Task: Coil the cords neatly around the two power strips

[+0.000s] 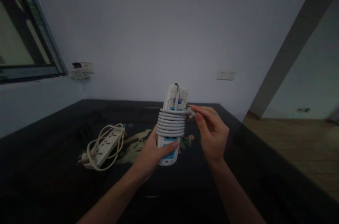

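Observation:
A white power strip (pixel 166 160) with blue sockets is held up over the dark table, tilted slightly. My left hand (pixel 156 149) grips its lower part, with the thumb across the front. Several turns of grey cord (pixel 171 123) wrap tightly around the strip's middle. At the top, a short piece of cord with a green-yellow wire end (pixel 176 91) sticks up over the dirty end. My right hand (pixel 212 128) pinches the plug (pixel 190 112) at the cord's end, beside the strip's right edge. The plug is partly hidden by the fingers.
A second white power strip (pixel 108 146) lies at the left on the black table (pixel 201 188), its cord looped loosely over it. Wall sockets (pixel 226 75) are on the wall behind, with more sockets (pixel 86 67) at the left corner near a window (pixel 29 33).

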`<state>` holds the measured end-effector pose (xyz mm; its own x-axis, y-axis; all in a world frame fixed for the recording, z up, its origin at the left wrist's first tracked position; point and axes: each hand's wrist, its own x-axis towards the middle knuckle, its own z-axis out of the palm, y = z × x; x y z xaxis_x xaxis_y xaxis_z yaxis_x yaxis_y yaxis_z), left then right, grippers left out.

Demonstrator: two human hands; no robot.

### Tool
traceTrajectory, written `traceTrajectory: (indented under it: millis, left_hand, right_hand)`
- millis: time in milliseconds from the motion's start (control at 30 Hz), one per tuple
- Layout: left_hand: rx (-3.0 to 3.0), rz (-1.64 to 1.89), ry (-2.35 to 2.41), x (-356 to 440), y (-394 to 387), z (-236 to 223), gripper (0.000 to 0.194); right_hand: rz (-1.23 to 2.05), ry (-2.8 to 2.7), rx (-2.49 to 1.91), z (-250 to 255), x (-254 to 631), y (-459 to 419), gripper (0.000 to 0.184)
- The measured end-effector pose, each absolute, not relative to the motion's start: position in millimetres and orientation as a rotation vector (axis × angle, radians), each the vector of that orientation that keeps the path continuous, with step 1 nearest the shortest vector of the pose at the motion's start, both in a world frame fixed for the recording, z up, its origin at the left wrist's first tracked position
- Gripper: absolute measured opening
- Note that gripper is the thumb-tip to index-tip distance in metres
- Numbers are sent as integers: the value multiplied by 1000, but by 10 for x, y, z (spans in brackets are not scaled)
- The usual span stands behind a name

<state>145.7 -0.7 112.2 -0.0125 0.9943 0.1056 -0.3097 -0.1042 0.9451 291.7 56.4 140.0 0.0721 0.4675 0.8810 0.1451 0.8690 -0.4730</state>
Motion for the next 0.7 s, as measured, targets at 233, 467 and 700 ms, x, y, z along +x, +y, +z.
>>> traceTrajectory:
  millis: [233,467,700]
  left_hand:
    - [1113,1420,993,1448,6,1076,58]
    - [1115,1349,966,1474,34,1018,61]
    - [1001,1183,759,1589,43,877,63]
  right_hand:
    - [404,-1421,-484,1486,2997,543,19]
    - [458,-1284,-465,1517,3124,558,19]
    - [639,-1339,-797,903,3543,341,22]
